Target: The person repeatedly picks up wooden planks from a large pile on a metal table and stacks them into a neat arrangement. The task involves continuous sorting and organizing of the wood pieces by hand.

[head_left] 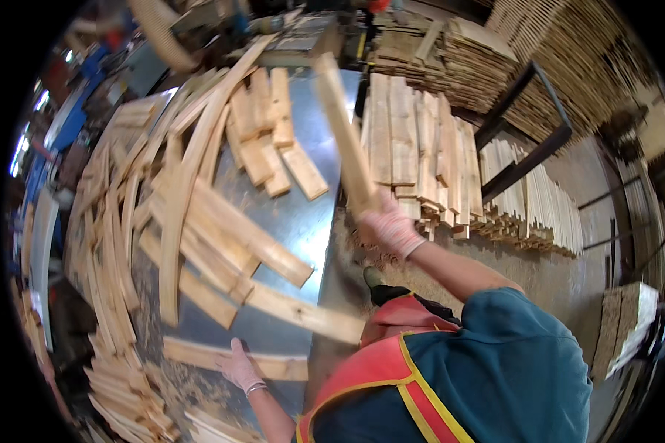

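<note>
My right hand [393,226], in a pale pink-and-white glove, is closed around the near end of a wooden board [347,136]. The board is raised beside the right edge of the metal table [292,321] and blurred by motion. At the front of the table, my gloved left hand [239,367] rests across another short board [284,368], its thumb spread away from the fingers. Beyond it lie several overlapping boards [244,240]. A long curved strip of wood [188,192] crosses them, and a cluster of short boards [277,122] sits farther back.
Right of the table are stacked boards [403,133], with a dark metal frame [528,136] beside them. Tall wood stacks [561,52] stand at the back right. Loose strips [114,244] pile up on the left. Sawdust covers the floor [469,262]. A wood block [624,325] stands at far right.
</note>
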`<action>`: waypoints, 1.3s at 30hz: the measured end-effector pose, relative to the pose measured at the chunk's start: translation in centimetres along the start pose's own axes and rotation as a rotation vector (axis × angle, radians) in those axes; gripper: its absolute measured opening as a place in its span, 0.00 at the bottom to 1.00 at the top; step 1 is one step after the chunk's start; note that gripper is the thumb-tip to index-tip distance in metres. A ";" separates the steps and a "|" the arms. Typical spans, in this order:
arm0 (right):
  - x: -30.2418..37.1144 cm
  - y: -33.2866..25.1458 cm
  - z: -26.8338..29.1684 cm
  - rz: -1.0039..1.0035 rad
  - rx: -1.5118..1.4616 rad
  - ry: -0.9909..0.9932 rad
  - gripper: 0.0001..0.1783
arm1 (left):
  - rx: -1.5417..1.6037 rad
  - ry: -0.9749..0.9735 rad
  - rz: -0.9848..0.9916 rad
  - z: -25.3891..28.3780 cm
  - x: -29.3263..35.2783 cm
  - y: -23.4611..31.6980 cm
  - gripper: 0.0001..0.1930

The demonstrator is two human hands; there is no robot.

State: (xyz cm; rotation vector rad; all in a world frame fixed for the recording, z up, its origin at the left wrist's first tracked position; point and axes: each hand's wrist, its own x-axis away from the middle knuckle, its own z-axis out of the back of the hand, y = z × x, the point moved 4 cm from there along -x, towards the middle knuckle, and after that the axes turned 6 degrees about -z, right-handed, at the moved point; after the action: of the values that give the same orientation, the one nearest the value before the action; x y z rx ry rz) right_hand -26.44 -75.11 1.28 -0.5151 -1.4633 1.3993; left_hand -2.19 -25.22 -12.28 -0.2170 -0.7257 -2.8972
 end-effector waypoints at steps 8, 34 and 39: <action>-21.4 8.4 30.6 0.010 0.738 0.738 0.40 | -0.575 0.075 0.296 -4.4 0.5 11.3 0.45; 1.3 3.1 -10.0 0.211 0.619 -0.856 0.34 | 1.529 0.314 0.415 3.9 13.7 -9.5 0.22; 11.7 4.8 -19.4 0.618 1.003 -1.143 0.31 | -0.181 0.026 0.415 14.2 18.6 -10.3 0.29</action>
State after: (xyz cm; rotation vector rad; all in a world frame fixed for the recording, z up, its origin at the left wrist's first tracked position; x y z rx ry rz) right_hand -16.13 -54.71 -2.34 0.6643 -1.1255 2.9239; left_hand -20.71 -11.46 -1.33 -0.3090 -0.3591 -2.5583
